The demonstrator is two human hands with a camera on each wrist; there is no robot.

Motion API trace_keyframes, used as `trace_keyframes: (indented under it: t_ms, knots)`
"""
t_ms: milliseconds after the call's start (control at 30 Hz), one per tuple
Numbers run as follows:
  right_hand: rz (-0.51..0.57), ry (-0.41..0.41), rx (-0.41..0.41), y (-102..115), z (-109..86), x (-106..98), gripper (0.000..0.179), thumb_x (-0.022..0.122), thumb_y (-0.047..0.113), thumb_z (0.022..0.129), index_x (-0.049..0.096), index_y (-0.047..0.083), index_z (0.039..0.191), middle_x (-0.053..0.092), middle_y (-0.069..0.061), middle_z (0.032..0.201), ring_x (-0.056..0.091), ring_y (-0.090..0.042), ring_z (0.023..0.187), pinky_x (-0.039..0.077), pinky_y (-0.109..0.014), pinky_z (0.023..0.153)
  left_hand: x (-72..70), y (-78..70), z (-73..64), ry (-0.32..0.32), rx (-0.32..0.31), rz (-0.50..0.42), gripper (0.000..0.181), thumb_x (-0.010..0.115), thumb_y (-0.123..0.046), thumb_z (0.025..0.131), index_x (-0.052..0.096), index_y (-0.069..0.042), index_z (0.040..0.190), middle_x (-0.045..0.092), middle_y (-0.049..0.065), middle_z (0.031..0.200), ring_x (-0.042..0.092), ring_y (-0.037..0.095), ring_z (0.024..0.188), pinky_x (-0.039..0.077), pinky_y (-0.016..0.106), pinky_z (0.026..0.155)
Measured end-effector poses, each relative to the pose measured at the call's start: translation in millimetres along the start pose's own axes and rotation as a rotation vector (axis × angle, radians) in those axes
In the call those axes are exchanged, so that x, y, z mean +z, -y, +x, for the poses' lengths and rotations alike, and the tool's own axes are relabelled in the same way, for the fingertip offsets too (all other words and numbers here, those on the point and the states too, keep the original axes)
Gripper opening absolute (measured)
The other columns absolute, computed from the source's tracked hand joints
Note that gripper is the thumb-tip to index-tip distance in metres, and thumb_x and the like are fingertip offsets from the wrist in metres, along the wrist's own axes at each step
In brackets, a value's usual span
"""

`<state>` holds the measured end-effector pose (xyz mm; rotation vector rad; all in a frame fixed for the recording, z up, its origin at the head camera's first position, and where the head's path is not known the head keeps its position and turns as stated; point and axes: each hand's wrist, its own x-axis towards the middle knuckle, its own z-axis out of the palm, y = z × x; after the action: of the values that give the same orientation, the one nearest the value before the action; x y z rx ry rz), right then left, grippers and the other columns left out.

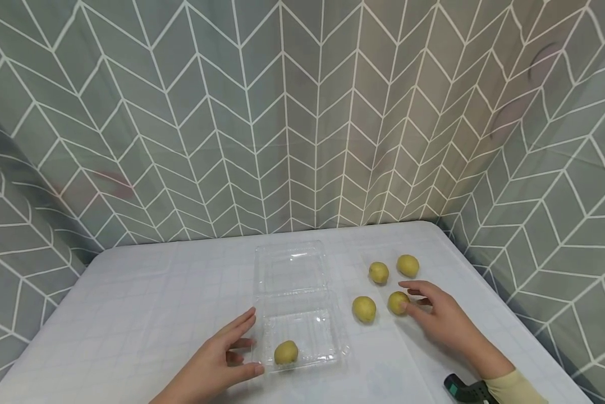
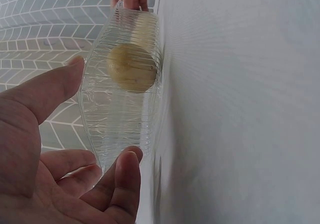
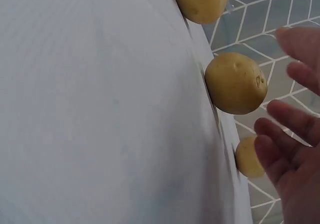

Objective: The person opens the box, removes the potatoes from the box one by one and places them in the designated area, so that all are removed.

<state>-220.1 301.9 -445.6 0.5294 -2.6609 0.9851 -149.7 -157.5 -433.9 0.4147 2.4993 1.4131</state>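
Note:
A clear plastic clamshell box (image 1: 302, 336) lies with its lid (image 1: 289, 269) folded back on the white table. Inside its base, near the front left corner, sits one smooth, yellow, potato-like round (image 1: 285, 353). My left hand (image 1: 221, 356) is at the box's left side, thumb and fingers spread around the edge; whether they touch it I cannot tell. To the right, my right hand (image 1: 441, 317) reaches around another yellow round (image 1: 398, 303), with a gap between fingers and round in the right wrist view. That round (image 3: 236, 83) still rests on the table.
Three more yellow rounds stand near the right hand: one to its left (image 1: 364, 310) and two farther back (image 1: 379, 273) (image 1: 407, 266). A patterned curtain (image 1: 302, 123) surrounds the table (image 1: 146, 303). A dark device (image 1: 466, 388) is on the right wrist.

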Motion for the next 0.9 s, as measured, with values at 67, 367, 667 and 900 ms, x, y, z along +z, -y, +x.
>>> trace_keyframes:
  t_ms: [67, 367, 667, 900]
  knots:
    - [-0.001, -0.015, -0.005, 2, 2.1, -2, 0.038, 0.073, 0.021, 0.092, 0.063, 0.010, 0.128, 0.063, -0.005, 0.125, 0.062, -0.027, 0.109, 0.055, -0.043, 0.085, -0.8, 0.1, 0.0, -0.004, -0.004, 0.002, 0.092, 0.082, -0.042, 0.080, 0.037, -0.008, 0.153, 0.024, 0.003, 0.162, 0.058, 0.023, 0.120, 0.053, 0.022, 0.082]
    - [-0.033, -0.059, -0.085, 15, 8.1, -9, 0.039, 0.073, 0.021, 0.092, 0.062, 0.012, 0.128, 0.063, 0.000, 0.126, 0.061, -0.019, 0.108, 0.054, -0.034, 0.087, -0.9, 4.7, -1.8, -0.009, 0.028, -0.004, 0.091, 0.082, -0.040, 0.080, 0.036, -0.009, 0.153, 0.024, -0.001, 0.162, 0.058, 0.022, 0.121, 0.053, 0.024, 0.084]
    - [-0.007, -0.005, -0.149, 44, 23.7, -11, 0.044, 0.076, 0.022, 0.090, 0.061, 0.010, 0.130, 0.063, 0.000, 0.123, 0.062, -0.019, 0.109, 0.053, -0.035, 0.088, -2.1, 4.7, -1.7, -0.020, 0.017, -0.007, 0.092, 0.083, -0.041, 0.080, 0.037, -0.014, 0.154, 0.026, -0.002, 0.161, 0.058, 0.020, 0.121, 0.052, 0.022, 0.084]
    - [0.108, 0.068, -0.233, 63, 37.3, 0, 0.044, 0.076, 0.017, 0.089, 0.061, 0.011, 0.130, 0.062, 0.004, 0.124, 0.064, -0.023, 0.106, 0.055, -0.037, 0.086, -2.6, 5.4, -1.7, -0.007, 0.017, -0.021, 0.091, 0.082, -0.041, 0.080, 0.036, -0.012, 0.154, 0.026, -0.002, 0.161, 0.058, 0.021, 0.121, 0.052, 0.023, 0.084]
